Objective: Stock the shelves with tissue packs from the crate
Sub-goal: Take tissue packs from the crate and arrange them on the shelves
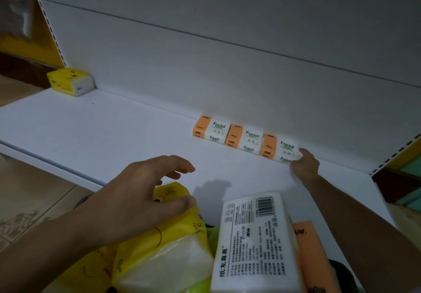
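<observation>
Head view: left hand (136, 192) is spread over the yellow pack (173, 247) before the shelf (114, 128). Right hand (305, 163) touches the rightmost orange pack (280, 149) at the shelf's back, grip unclear. Packs seem light, soft, slippery: hold both long sides.

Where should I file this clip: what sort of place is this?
Most likely a shop aisle. A white retail shelf has a slotted upright, three identical orange Facial tissue packs stand in a row against its back panel, and the right hand touches the end one.

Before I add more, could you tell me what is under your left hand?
A yellow tissue pack, touched by the thumb of the left hand; whatever lies beneath it is covered.
</observation>
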